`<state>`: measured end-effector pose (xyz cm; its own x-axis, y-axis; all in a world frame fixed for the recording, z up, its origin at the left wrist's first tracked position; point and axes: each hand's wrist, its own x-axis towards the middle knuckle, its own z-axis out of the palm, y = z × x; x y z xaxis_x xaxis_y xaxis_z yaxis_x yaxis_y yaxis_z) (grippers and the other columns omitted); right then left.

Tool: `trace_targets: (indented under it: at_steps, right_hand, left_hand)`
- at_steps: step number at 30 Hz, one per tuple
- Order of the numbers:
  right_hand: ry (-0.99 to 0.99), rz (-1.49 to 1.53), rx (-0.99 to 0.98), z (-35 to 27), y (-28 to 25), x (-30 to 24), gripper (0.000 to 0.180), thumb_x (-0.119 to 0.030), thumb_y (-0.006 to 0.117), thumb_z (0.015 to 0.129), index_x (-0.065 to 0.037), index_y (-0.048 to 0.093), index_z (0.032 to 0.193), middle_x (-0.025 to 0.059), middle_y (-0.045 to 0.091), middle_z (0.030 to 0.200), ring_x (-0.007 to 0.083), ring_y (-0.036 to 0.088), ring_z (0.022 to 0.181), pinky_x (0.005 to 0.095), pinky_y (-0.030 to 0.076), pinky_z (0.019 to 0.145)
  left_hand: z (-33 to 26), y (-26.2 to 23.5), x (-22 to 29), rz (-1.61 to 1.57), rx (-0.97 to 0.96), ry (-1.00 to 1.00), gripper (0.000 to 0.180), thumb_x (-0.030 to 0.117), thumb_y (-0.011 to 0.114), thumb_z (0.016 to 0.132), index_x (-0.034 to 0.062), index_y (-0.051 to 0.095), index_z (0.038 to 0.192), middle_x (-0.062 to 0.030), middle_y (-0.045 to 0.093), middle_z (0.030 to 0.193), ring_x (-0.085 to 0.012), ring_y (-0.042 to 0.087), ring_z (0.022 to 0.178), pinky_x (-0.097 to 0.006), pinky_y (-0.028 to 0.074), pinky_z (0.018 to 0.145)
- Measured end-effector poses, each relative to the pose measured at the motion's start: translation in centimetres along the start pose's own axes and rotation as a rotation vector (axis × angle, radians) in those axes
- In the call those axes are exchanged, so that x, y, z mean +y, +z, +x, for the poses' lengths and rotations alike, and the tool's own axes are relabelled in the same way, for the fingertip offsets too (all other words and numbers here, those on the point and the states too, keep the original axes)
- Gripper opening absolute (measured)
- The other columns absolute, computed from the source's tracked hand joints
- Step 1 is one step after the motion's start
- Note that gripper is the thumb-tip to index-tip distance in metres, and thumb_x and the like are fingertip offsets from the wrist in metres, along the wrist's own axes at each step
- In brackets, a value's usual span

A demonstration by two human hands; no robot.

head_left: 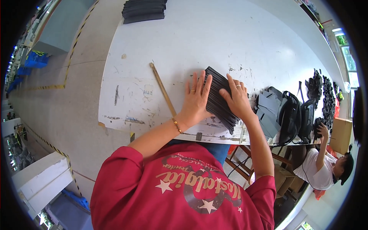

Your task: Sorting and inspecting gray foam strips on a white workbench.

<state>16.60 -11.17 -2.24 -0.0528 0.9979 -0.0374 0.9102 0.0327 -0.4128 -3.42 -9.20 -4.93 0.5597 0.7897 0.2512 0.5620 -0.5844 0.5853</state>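
Note:
A stack of thin black strips [219, 100] stands slantwise near the front edge of the white table, its edges facing up. My left hand [197, 101] lies along its left side, fingers straight and spread, touching the edge. On the other side, my right hand [238, 100] rests flat against the stack, its thumb reaching over the top and its fingers stretched out. The strips sit between both palms. To the left of my left hand lies a long thin wooden stick [163, 88], its near end by my wrist.
Another black stack [143, 10] sits at the table's far left. To the right are grey flat pieces [268, 109], black bags [290, 117] and piled black parts [315, 86]. A co-worker in a white shirt [316, 170] handles a black item at the right. A cardboard box [340, 135] stands beyond.

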Motion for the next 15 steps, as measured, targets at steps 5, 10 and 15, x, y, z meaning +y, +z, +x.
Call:
trace_targets:
  at_steps: [5, 10, 15]
  right_hand:
    - [-0.109, 0.011, -0.179, -1.2, -0.9, -1.8, 0.103, -0.043, 0.077, 0.076, -0.014, 0.019, 0.156, 0.03, 0.041, 0.139, 0.0468, 0.039, 0.13, 0.0536, 0.029, 0.11]
    - [-0.06, -0.115, -0.048, -1.5, 0.9, -1.3, 0.114, -0.027, 0.085, 0.062, -0.018, 0.023, 0.156, 0.0279, 0.043, 0.138, 0.0441, 0.043, 0.123, 0.0536, 0.033, 0.105]
    - [-0.002, -0.063, -0.027, -1.0, 0.8, -1.7, 0.11, -0.02, 0.082, 0.063, -0.019, 0.024, 0.156, 0.0267, 0.045, 0.135, 0.0428, 0.046, 0.12, 0.0531, 0.035, 0.102]
  left_hand:
    - [1.2, 1.0, -1.4, -0.169, 0.082, -0.025, 0.136, 0.036, 0.093, 0.052, 0.0069, 0.01, 0.157, -0.0251, 0.012, 0.16, -0.0494, 0.018, 0.145, -0.064, 0.023, 0.112]
    - [3.0, -0.7, -1.0, 0.059, -0.004, 0.047, 0.131, 0.032, 0.092, 0.056, 0.0085, 0.011, 0.157, -0.0282, 0.014, 0.159, -0.0502, 0.019, 0.145, -0.061, 0.027, 0.111]
    - [-2.0, -0.2, -2.4, -0.17, 0.141, -0.085, 0.123, 0.025, 0.09, 0.063, 0.0031, 0.01, 0.155, -0.028, 0.016, 0.158, -0.0469, 0.02, 0.145, -0.054, 0.028, 0.114]
